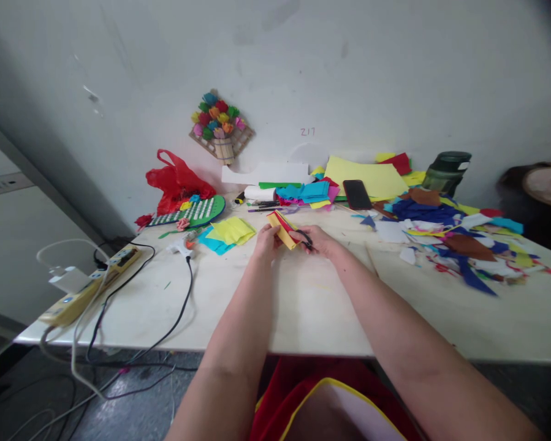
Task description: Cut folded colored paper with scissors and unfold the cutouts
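Note:
My left hand (266, 240) is closed on a small stack of folded coloured paper (283, 228), yellow with red edges, held just above the pale table (303, 306). My right hand (320, 241) grips black-handled scissors (304, 237) that meet the right edge of the paper stack. Both forearms reach forward from the bottom of the view.
Yellow and blue paper sheets (229, 233) lie left of my hands. A heap of paper scraps (459, 239) covers the right side. A phone (357, 194), a dark bottle (446, 171), a red bag (176, 180), a power strip (91, 285) with cables, and a paper flower craft (220, 125) on the wall.

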